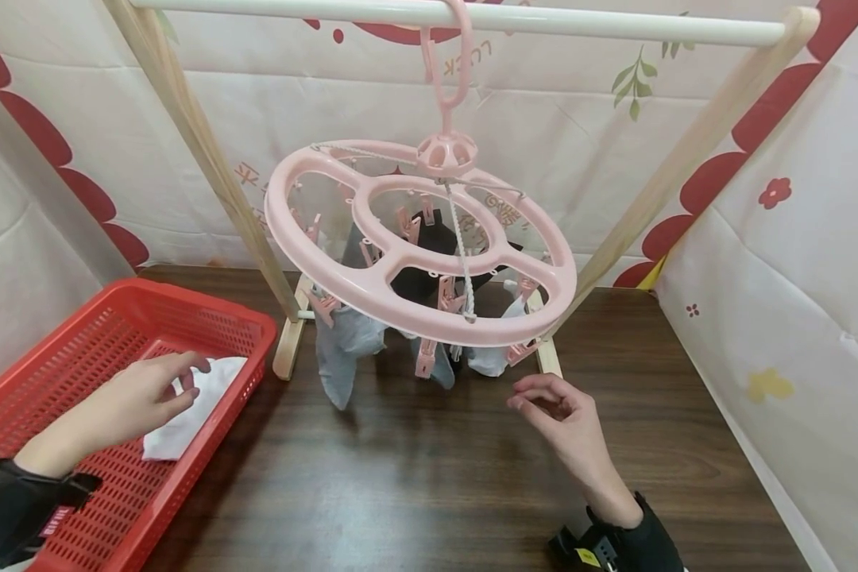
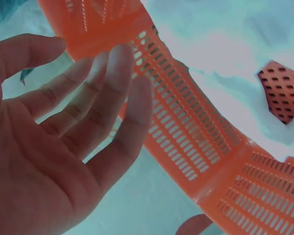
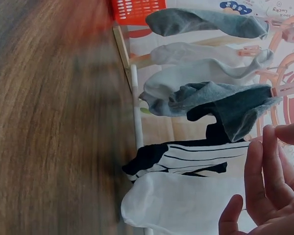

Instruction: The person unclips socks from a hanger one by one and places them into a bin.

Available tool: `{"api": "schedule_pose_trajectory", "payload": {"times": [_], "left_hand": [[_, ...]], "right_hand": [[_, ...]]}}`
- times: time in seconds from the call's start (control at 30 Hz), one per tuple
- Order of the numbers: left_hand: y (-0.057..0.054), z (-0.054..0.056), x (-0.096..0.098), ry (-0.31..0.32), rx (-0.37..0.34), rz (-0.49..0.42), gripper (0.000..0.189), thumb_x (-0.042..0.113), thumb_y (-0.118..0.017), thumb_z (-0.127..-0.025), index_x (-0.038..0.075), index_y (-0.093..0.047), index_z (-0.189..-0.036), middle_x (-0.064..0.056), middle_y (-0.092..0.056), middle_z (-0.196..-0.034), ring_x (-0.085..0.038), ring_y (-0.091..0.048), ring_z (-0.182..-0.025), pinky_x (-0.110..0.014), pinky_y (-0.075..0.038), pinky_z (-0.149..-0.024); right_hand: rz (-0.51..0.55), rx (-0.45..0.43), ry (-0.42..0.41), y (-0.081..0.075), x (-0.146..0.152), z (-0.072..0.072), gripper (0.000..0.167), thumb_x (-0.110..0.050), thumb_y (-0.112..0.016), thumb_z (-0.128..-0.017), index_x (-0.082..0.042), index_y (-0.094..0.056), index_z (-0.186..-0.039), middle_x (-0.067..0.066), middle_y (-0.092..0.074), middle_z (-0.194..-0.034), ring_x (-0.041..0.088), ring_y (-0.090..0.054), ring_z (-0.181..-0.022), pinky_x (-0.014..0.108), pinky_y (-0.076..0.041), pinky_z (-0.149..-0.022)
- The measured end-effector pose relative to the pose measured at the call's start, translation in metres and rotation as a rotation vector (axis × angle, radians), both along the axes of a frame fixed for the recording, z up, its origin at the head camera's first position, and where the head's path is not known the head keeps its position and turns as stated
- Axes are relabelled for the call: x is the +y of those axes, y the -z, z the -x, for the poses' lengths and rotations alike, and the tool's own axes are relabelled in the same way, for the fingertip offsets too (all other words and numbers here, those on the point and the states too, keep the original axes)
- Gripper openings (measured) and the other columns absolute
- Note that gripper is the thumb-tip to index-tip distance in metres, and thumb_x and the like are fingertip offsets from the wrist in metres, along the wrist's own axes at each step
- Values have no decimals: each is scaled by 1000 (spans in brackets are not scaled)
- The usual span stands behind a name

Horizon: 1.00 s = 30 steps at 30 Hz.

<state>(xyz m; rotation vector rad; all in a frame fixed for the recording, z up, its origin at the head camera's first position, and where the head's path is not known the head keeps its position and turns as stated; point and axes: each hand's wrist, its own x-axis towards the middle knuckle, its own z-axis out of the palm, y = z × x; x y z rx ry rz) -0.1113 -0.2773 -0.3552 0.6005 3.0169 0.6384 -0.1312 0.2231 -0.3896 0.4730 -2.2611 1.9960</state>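
My left hand point(image 1: 129, 397) hovers over the red basket point(image 1: 257, 330) with loosely bent fingers and nothing in them. Below it in the basket lies a white cloth point(image 1: 200, 417), whose kind I cannot tell; the left wrist view shows that cloth point(image 2: 220, 39) apart from the fingers. My right hand point(image 1: 572, 429) is just below the right front edge of the pink round clip hanger point(image 1: 314, 262), its thumb close to the fingertips and no object visible between them. Socks hang from the hanger's clips: a grey sock point(image 3: 206, 23), a black-and-white striped sock point(image 3: 201, 156) and a white sock point(image 3: 186, 200) among them.
A white rod point(image 1: 579, 22) on wooden legs point(image 1: 207, 151) carries the hanger by its hook. Pink clips point(image 1: 426, 357) dangle around the ring. Beneath is a dark wooden table point(image 1: 372, 492), with a patterned white sheet point(image 1: 779, 262) behind and at the sides.
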Motion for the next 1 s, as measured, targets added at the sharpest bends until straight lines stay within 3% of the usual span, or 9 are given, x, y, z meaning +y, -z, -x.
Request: {"api": "schedule_pose_trajectory", "payload": {"times": [0.23, 0.43, 0.57, 0.7, 1.0], "left_hand": [[-1, -4, 16, 22, 13, 48, 31, 2, -73, -79, 2, -62, -108, 11, -55, -79, -3, -48, -67, -26, -43, -56], [-8, -6, 32, 16, -23, 103, 30, 8, -74, -81, 4, -61, -108, 7, -56, -82, -8, -50, -68, -28, -43, -56], [-13, -6, 40, 23, 7, 130, 31, 9, -75, -80, 5, -62, -107, 5, -58, -83, -10, -54, -69, -29, -45, -56], [-17, -3, 47, 40, 39, 132, 32, 9, -75, -79, 4, -63, -108, 3, -59, -85, -14, -59, -74, -34, -50, -60], [-22, 12, 65, 81, 35, 68, 27, 10, -73, -83, 3, -64, -107, -2, -64, -92, -19, -61, -80, -42, -52, -69]], "right_hand": [[-31, -11, -17, 8, -1, -3, 13, 6, -62, -89, 11, -61, -102, 7, -71, -85, 13, -66, -82, 22, -50, -73], [-68, 3, -58, 16, -6, -7, 12, 7, -64, -87, 8, -63, -100, 7, -70, -84, 12, -66, -81, 24, -50, -72], [-65, 14, -95, 20, -10, -8, 12, 7, -64, -87, 6, -63, -99, 8, -69, -83, 13, -67, -80, 24, -50, -73], [-70, 25, -124, 24, -13, -10, 12, 8, -63, -87, 6, -62, -99, 10, -70, -83, 14, -67, -80, 25, -50, -74], [-122, 12, -164, 30, -23, -18, 12, 6, -65, -86, 3, -63, -97, 6, -70, -82, 16, -67, -81, 29, -47, -81]]}}
